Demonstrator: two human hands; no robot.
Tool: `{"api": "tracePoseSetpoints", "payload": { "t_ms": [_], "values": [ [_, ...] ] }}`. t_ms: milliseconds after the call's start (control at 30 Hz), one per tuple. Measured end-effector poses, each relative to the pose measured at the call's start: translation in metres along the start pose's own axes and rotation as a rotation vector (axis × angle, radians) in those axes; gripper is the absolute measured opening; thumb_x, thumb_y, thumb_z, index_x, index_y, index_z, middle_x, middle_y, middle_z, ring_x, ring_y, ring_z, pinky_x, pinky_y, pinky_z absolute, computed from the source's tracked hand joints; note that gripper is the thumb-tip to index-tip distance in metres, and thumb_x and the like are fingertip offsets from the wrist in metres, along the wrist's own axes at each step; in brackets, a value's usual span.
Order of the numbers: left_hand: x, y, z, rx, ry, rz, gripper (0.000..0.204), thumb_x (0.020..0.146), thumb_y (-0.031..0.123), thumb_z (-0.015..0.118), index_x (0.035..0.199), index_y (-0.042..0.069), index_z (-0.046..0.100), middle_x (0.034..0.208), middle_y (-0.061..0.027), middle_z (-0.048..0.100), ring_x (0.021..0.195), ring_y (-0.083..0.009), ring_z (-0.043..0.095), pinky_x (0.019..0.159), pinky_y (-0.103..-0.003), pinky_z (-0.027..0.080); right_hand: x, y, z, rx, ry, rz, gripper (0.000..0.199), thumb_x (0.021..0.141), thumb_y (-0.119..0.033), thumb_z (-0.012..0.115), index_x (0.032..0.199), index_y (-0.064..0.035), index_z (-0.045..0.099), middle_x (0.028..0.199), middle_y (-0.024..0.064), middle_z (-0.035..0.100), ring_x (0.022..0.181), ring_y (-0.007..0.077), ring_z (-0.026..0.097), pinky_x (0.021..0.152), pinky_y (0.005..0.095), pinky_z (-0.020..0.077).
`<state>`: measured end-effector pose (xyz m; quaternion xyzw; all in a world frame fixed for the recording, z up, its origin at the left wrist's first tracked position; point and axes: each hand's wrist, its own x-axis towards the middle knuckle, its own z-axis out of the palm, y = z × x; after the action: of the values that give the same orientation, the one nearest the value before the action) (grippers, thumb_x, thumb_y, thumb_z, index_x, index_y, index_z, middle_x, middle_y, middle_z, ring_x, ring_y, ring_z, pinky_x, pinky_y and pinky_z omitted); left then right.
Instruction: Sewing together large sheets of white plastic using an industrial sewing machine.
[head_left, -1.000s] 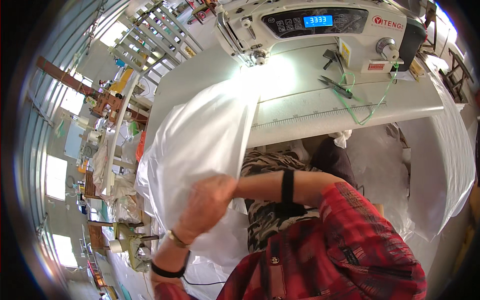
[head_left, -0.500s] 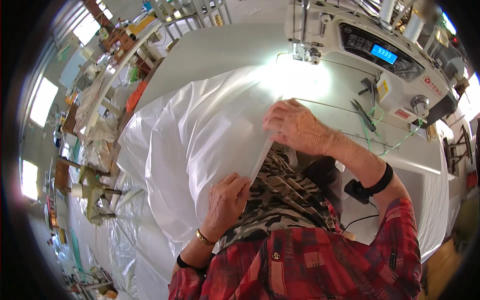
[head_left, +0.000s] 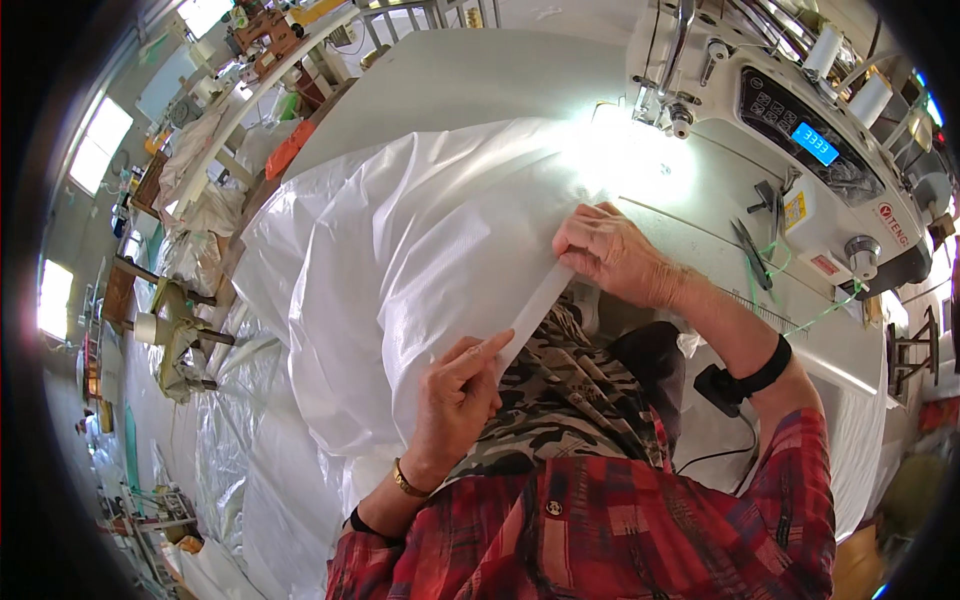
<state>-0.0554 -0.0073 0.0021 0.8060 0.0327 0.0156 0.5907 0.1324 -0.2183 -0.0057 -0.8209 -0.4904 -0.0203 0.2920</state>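
A large white plastic sheet (head_left: 450, 250) spreads over the machine table and hangs toward my lap in loose creases. Along its near edge a narrow folded strip (head_left: 537, 308) runs between my hands. My right hand (head_left: 612, 255) pinches the far end of this strip, just short of the sewing machine's bright lamp. Closer to me, my left hand (head_left: 462, 395) is at the strip's near end, index finger stretched along the fold and the other fingers curled at the edge. The left thumb is mostly hidden. The sewing machine (head_left: 720, 70) stands at the upper right, its needle area washed out by glare.
Dark thread snips (head_left: 752, 255) lie right of my right hand, among green threads (head_left: 785, 262). A ruler scale (head_left: 765, 312) runs along the table there. At the left stand an upturned stool (head_left: 180, 330) and a cluttered bench (head_left: 235, 120). Crumpled clear plastic (head_left: 225, 450) covers the floor.
The view has shifted, putting the machine further right. My left index finger has straightened out along the fold, and the folded strip between my hands shows more plainly. My right hand keeps its pinch.
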Motion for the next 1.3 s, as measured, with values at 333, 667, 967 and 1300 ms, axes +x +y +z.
{"api": "tracePoseSetpoints", "payload": {
  "t_ms": [333, 667, 967, 1300],
  "values": [
    [0.017, -0.008, 0.013, 0.321, 0.176, 0.340, 0.039, 0.079, 0.003, 0.075, 0.117, 0.000, 0.067, 0.077, -0.0059, 0.053, 0.056, -0.0113, 0.046, 0.051, -0.026, 0.038, 0.002, -0.032, 0.011, -0.076, -0.042, -0.189, 0.025, 0.096, -0.032, 0.057, 0.097, -0.0076, 0.060, 0.101, 0.0065, 0.058, 0.107, 0.0262, 0.052, 0.101, 0.0441, 0.0349],
    [0.027, -0.009, 0.013, 0.377, 0.279, 0.384, 0.012, 0.082, 0.004, 0.073, 0.094, 0.001, 0.072, 0.069, -0.0082, 0.055, 0.056, -0.0196, 0.055, 0.053, -0.031, 0.042, 0.007, -0.017, 0.004, -0.148, -0.053, -0.180, 0.024, 0.092, -0.033, 0.061, 0.091, -0.0094, 0.061, 0.096, 0.0057, 0.057, 0.100, 0.0257, 0.054, 0.096, 0.0408, 0.0377],
    [0.032, 0.000, 0.004, 0.498, 0.239, 0.492, 0.013, 0.085, 0.002, 0.067, 0.098, 0.002, 0.071, 0.081, -0.0111, 0.059, 0.061, -0.0252, 0.060, 0.055, -0.034, 0.046, 0.010, -0.033, 0.008, -0.107, -0.055, -0.220, 0.019, 0.093, -0.027, 0.060, 0.089, -0.0092, 0.062, 0.095, 0.0046, 0.057, 0.101, 0.0241, 0.054, 0.094, 0.0406, 0.0385],
    [0.035, 0.010, -0.006, 0.671, 0.080, 0.530, 0.024, 0.085, 0.002, 0.063, 0.108, 0.003, 0.067, 0.082, -0.0102, 0.057, 0.068, -0.0303, 0.059, 0.061, -0.038, 0.047, 0.013, -0.008, -0.001, -0.224, 0.047, -0.161, 0.034, 0.090, -0.041, 0.060, 0.080, -0.0081, 0.056, 0.082, 0.0074, 0.054, 0.083, 0.0280, 0.055, 0.077, 0.0403, 0.0426]
  ]
}}
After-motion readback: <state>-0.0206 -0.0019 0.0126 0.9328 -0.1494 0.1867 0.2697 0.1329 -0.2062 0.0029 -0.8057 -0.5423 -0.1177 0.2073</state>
